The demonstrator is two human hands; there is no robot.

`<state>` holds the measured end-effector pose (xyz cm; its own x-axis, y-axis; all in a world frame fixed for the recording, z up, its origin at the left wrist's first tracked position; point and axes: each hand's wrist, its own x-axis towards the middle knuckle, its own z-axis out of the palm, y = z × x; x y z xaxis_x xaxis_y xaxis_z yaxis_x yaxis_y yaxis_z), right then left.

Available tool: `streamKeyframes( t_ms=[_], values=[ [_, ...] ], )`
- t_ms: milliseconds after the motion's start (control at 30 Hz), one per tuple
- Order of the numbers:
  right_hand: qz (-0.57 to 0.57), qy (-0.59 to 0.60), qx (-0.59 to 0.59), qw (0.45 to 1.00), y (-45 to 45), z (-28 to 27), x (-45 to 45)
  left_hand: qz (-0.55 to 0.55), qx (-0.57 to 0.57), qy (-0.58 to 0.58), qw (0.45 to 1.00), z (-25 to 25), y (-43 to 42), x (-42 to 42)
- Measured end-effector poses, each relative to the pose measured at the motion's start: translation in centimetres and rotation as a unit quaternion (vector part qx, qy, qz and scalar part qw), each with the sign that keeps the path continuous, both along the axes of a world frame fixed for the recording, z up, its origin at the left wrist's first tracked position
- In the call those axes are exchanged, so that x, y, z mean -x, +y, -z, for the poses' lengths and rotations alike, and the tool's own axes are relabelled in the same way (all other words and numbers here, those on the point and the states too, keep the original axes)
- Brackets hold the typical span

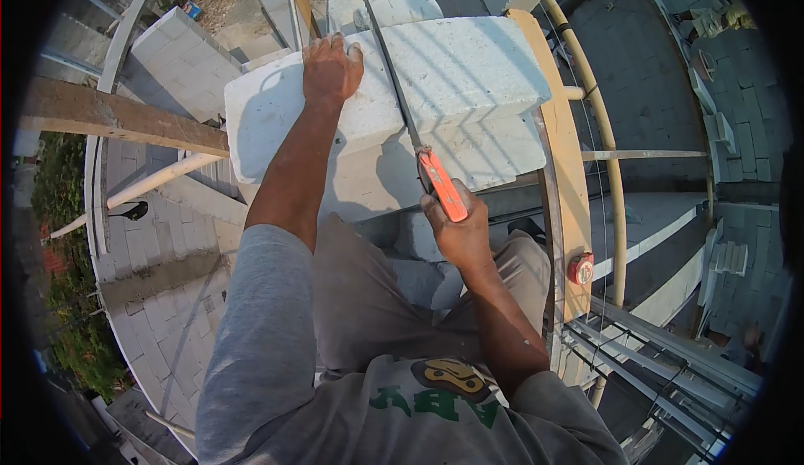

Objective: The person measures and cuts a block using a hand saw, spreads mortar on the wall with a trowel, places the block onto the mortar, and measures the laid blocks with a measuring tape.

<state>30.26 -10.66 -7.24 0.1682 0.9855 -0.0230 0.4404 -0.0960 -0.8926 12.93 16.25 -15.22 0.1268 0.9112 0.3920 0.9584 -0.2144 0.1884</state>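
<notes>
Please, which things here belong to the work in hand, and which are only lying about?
In use:
saw, in the right hand
block, under the left hand

Seemingly lying about:
tape measure, on the plank
block pieces, between the legs

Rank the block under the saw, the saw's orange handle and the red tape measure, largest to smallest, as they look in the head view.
1. Block, by far
2. Orange handle, partly covered by the right hand
3. Tape measure

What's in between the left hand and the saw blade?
Between the left hand and saw blade, the head view shows just a bare strip of white block.
</notes>
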Motion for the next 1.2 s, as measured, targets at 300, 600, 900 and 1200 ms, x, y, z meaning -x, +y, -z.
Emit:
streamKeyframes(
  t_ms=[300, 600, 900, 1200],
  values=[
    [0.015, -0.007, 0.019, 1.000, -12.7, 2.7, -1.7, -0.019, 0.044, -0.001, 0.999, -0.8, 0.1, 0.0],
    [0.034, 0.010, 0.035, 0.999, -6.7, 1.9, 0.2, 0.029, 0.011, 0.019, 0.999, -1.5, 0.4, -0.2],
    [-0.004, -0.003, 0.030, 1.000, 4.6, -2.5, 1.6, -0.016, 0.025, 0.018, 0.999, -0.1, 0.4, -0.1],
    [0.025, 0.071, 0.075, 0.994, -7.7, -1.8, 0.0, -0.034, 0.062, 0.023, 0.997, -0.6, -0.3, 0.2]
  ],
)
